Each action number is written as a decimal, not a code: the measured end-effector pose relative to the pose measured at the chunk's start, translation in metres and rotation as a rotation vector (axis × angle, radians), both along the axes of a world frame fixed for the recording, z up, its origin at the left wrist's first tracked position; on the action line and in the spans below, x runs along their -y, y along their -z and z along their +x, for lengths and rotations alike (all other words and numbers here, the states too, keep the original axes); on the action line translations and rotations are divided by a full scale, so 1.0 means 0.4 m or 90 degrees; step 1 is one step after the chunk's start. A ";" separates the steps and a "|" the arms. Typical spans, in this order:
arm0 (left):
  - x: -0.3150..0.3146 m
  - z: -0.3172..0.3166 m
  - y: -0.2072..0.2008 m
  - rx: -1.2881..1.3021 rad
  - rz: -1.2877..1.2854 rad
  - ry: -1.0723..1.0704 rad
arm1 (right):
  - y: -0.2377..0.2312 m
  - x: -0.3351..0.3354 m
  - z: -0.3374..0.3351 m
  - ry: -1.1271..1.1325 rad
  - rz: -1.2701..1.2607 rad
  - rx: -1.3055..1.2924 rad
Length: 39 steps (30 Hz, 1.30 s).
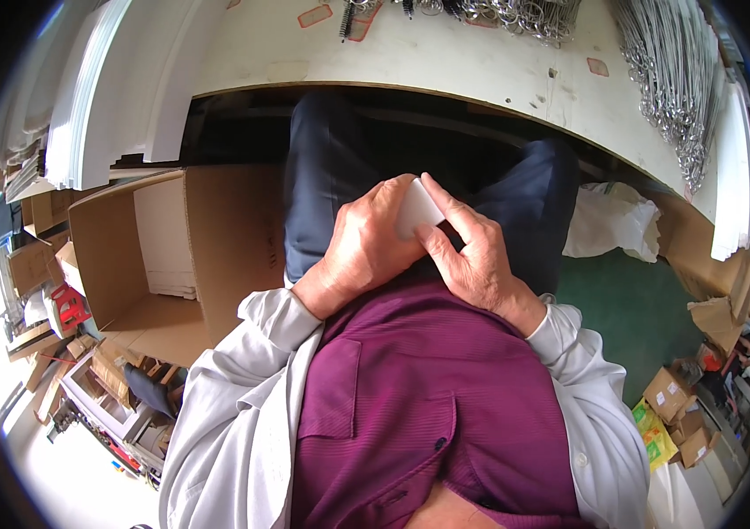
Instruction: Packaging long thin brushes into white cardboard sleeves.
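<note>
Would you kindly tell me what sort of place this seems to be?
Probably a small workshop or packing room: bundles of metal wire pieces lie on a long worktable, an open cardboard box stands to the left, and more cartons sit at the right.

Small white piece [420, 210], plain and pale, straight-edged where I see it. Smooth-looking face, turned up toward me; no marking I can make out. Sits slanted, one narrow end pointing away from me. I hold it between both hands: left hand [364, 236] curled round its left side, right hand [479, 256] with forefinger along the far right edge and thumb at the near right corner. Lower part hidden by my fingers; thickness and full outline I cannot tell.
</note>
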<state>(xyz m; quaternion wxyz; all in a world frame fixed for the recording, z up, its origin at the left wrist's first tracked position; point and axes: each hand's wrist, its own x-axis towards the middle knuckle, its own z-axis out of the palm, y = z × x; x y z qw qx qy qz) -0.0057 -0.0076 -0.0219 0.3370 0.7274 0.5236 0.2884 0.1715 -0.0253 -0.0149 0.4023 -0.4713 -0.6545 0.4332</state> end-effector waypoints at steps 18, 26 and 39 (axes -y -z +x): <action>-0.017 -0.167 -0.112 0.076 -0.323 0.063 | -0.025 -0.096 0.039 0.094 -0.132 -0.219; -0.165 -0.368 -0.305 -0.247 0.137 -0.226 | -0.078 -0.222 0.058 0.171 0.317 0.148; -0.547 -0.721 -0.229 -0.760 0.466 -0.262 | -0.031 -0.286 0.064 0.246 0.359 0.137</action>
